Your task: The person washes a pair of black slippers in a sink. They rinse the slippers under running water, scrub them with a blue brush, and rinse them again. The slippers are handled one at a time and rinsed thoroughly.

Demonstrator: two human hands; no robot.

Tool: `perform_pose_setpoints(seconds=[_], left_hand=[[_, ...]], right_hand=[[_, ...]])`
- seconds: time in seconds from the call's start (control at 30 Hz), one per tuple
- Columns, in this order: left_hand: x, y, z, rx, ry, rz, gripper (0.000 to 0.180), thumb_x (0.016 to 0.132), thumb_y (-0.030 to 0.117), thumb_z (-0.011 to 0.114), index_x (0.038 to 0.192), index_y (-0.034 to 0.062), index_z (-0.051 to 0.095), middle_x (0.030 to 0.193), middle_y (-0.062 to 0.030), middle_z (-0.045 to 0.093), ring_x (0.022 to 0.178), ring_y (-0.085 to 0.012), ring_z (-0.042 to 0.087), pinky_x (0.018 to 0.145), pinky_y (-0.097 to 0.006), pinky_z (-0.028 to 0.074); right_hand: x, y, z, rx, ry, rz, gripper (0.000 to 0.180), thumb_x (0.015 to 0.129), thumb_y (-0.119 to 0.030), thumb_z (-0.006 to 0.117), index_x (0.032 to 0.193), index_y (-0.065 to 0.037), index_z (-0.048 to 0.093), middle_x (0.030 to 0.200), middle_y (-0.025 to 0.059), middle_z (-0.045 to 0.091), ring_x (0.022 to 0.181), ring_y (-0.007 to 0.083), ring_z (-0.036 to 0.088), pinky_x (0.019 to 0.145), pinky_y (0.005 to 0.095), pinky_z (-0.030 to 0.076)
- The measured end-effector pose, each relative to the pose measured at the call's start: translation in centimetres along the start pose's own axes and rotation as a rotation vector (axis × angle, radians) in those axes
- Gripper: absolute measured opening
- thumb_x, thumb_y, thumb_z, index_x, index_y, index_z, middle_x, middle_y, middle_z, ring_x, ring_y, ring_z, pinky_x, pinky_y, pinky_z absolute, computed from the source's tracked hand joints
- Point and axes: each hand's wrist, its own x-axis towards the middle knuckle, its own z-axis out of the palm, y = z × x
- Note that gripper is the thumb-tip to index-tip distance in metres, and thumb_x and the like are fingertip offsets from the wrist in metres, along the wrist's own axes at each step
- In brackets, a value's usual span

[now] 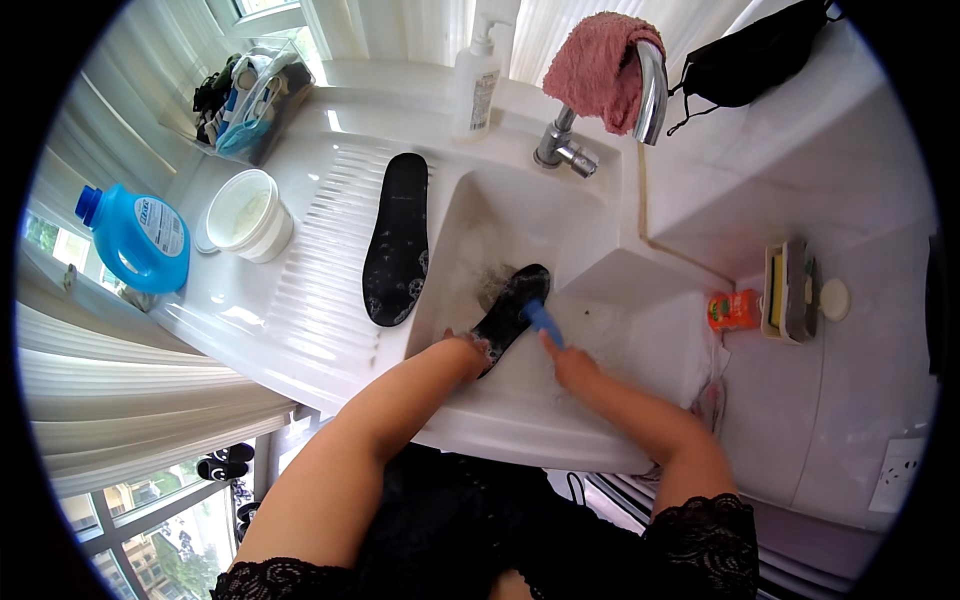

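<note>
Scrubbing goes best with the left hand (468,348) pinning the black insole (510,305) flat in the sink (470,215). The right hand (568,362), closed on the blue brush (541,320), should stroke lengthwise (short, firm passes).

Black insole (508,305) in white sink (520,215), blue brush (541,320), second black insole (397,238), pink towel (598,68), blue detergent bottle (138,238)

Bright daylight, coming through the window (120,500) and curtains (130,400) on the left. White sink (520,215) is near blown out; glare patches on the ribbed drainboard (320,250) left of the fingers (462,340). Soft shadow in the basin just beyond the fingers. Strong fisheye: edges bend, black vignette all round. Slight blur at the fingers; centre otherwise sharp.
</note>
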Motion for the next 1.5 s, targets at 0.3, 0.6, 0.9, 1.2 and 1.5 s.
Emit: perform_pose_setpoints(seconds=[0.3,0.6,0.9,1.2,1.5], left_hand=[[0.2,-0.2,0.1,0.004,-0.007,0.005,0.064,0.083,0.027,0.058,0.142,0.0302,0.033,0.155,-0.0037,0.011,0.141,-0.0289,0.016,0.104,-0.064,0.021],[-0.5,0.2,-0.3,-0.017,-0.006,-0.003,0.064,0.083,0.025,0.057,0.142,0.0297,0.034,0.154,-0.0039,0.013,0.141,-0.0301,0.016,0.105,-0.064,0.021],[-0.6,0.3,-0.2,-0.028,-0.009,-0.017,0.063,0.083,0.025,0.057,0.142,0.0296,0.034,0.155,-0.0027,0.011,0.141,-0.0273,0.015,0.105,-0.064,0.021],[-1.0,0.4,-0.8,-0.059,-0.031,-0.023,0.063,0.084,0.028,0.058,0.142,0.0302,0.033,0.155,-0.0012,0.01,0.142,-0.0259,0.014,0.105,-0.063,0.021],[-0.1,0.0,0.2,-0.067,-0.004,-0.024,0.065,0.084,0.031,0.06,0.143,0.0311,0.032,0.156,-0.0011,0.008,0.142,-0.0257,0.013,0.106,-0.063,0.02]], right_hand=[[1.2,0.0,-0.2,0.13,0.168,0.063,0.077,0.083,-0.001,0.046,0.148,-0.028,0.014,0.084,0.0235,0.062,0.076,0.0372,0.063,0.072,0.0459,0.051],[3.6,-0.1,-4.2,0.08,0.157,0.013,0.068,0.087,-0.005,0.043,0.147,-0.026,0.02,0.087,0.0236,0.062,0.083,0.0372,0.063,0.073,0.0446,0.052],[3.8,-2.9,-1.2,-0.074,0.19,-0.165,0.075,0.085,-0.002,0.045,0.147,-0.033,0.015,0.092,0.0242,0.062,0.08,0.0367,0.064,0.07,0.0451,0.052],[5.1,-4.7,0.1,0.064,0.223,-0.149,0.073,0.087,-0.004,0.044,0.147,-0.034,0.015,0.092,0.0221,0.063,0.08,0.0369,0.064,0.072,0.0454,0.052],[7.1,-1.8,-2.9,0.071,0.184,-0.036,0.073,0.086,-0.004,0.044,0.146,-0.037,0.018,0.1,0.0216,0.061,0.084,0.0363,0.064,0.073,0.0451,0.052]])
